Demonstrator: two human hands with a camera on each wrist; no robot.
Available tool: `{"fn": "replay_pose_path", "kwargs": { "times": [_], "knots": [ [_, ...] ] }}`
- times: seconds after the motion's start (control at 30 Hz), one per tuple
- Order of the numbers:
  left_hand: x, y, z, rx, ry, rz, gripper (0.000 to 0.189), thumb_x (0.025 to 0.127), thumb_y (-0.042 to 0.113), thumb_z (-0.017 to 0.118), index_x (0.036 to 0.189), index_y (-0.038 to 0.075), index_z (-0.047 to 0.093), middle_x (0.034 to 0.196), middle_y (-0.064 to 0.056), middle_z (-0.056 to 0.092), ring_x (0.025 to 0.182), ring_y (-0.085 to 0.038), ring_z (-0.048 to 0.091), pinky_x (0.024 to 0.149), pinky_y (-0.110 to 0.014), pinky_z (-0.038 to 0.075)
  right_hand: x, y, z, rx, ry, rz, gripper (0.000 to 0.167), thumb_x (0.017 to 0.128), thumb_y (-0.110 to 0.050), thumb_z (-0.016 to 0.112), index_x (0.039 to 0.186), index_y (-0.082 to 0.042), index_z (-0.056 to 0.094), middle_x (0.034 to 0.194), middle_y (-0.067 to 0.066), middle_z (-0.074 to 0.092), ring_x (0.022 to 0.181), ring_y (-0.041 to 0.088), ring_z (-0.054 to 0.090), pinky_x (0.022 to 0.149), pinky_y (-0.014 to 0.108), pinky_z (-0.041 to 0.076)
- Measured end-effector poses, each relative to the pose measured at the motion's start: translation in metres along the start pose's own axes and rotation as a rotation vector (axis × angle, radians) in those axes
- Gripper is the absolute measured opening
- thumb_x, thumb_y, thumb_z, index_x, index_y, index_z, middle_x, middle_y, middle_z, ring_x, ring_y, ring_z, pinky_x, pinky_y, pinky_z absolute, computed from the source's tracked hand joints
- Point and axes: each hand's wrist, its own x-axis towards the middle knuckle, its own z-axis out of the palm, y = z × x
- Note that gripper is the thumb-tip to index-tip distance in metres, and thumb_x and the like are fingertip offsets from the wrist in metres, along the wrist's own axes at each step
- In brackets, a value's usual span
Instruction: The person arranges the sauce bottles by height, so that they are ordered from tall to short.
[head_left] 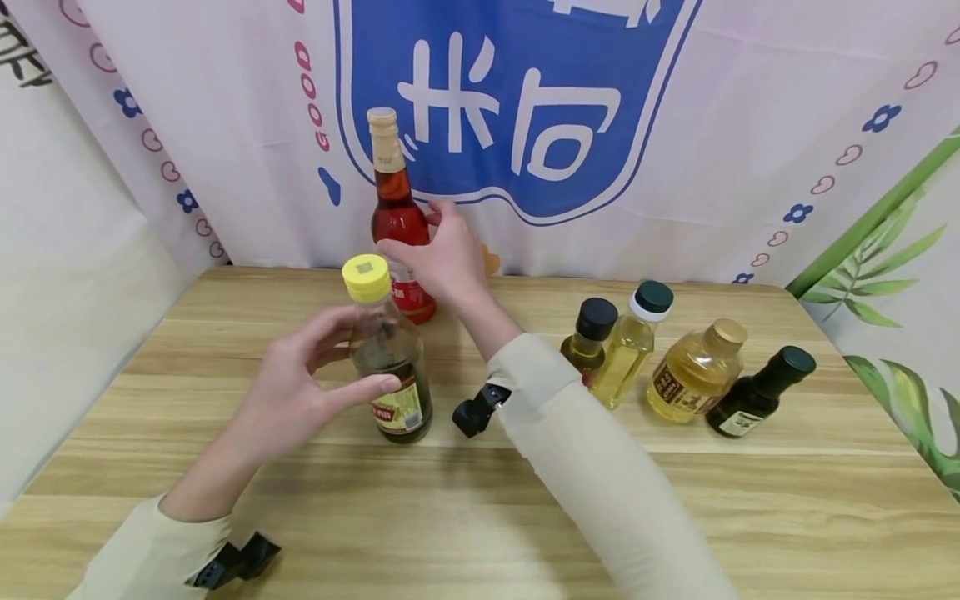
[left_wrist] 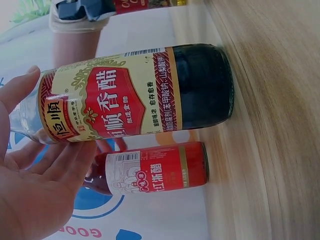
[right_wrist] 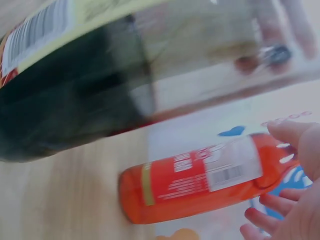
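A dark vinegar bottle [head_left: 401,400] with a yellow cap and cream-and-red label stands upright near the table's middle. My left hand [head_left: 296,383] holds it around the shoulder, thumb at the front and fingers curving behind the glass, as the left wrist view [left_wrist: 45,170] also shows. Behind it stands a taller red vinegar bottle [head_left: 401,221] with a pale wrapped top. My right hand [head_left: 450,254] is at its upper body, thumb overlapping the front. In the right wrist view, this hand's fingers [right_wrist: 270,210] are spread beside the red bottle's neck [right_wrist: 272,155].
On the right stand several more bottles: a black-capped oil bottle [head_left: 592,333] partly behind my right sleeve, a tall yellow oil bottle [head_left: 626,350], a round oil bottle [head_left: 693,375] and a small dark bottle [head_left: 757,396]. A printed cloth [head_left: 675,225] hangs behind the wooden table [head_left: 450,525].
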Motion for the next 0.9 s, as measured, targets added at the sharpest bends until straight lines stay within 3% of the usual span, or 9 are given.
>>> {"fn": "replay_pose_path", "kwargs": {
  "times": [0.27,0.5,0.77,0.9],
  "knots": [
    [0.0,0.0,0.002,-0.009,0.012,0.006,0.062,0.085,0.006,0.09,0.14,0.007,0.063,0.129,-0.011,0.072,0.113,0.005,0.065,0.096,-0.009,0.055,-0.023,-0.027,-0.026,-0.069,0.069,0.033,0.08,0.093,-0.042,0.082,0.159,-0.019,0.043,0.161,0.001,0.055,0.148,0.022,0.051,0.115,0.045,0.052],
    [0.0,0.0,0.002,-0.013,0.013,0.007,0.061,0.085,0.007,0.089,0.14,0.008,0.063,0.127,-0.01,0.073,0.112,0.004,0.066,0.096,-0.01,0.055,-0.053,-0.042,-0.06,-0.079,0.051,-0.025,0.082,0.092,-0.043,0.083,0.159,-0.019,0.044,0.159,-0.001,0.056,0.146,0.019,0.052,0.113,0.041,0.054],
    [0.0,0.0,0.003,-0.012,0.005,-0.007,0.062,0.085,0.008,0.09,0.141,0.008,0.062,0.13,-0.009,0.072,0.113,0.003,0.065,0.096,-0.009,0.055,-0.083,-0.036,-0.111,-0.106,0.069,-0.106,0.083,0.091,-0.042,0.085,0.159,-0.018,0.045,0.158,-0.002,0.057,0.146,0.017,0.052,0.118,0.038,0.049],
    [0.0,-0.001,0.003,-0.02,0.006,-0.002,0.062,0.084,0.006,0.089,0.14,0.007,0.062,0.13,-0.01,0.072,0.114,0.003,0.065,0.096,-0.009,0.055,-0.095,-0.024,-0.139,-0.096,0.086,-0.15,0.078,0.091,-0.038,0.086,0.156,-0.016,0.049,0.154,-0.001,0.06,0.146,0.017,0.052,0.126,0.04,0.041]
  ]
}}
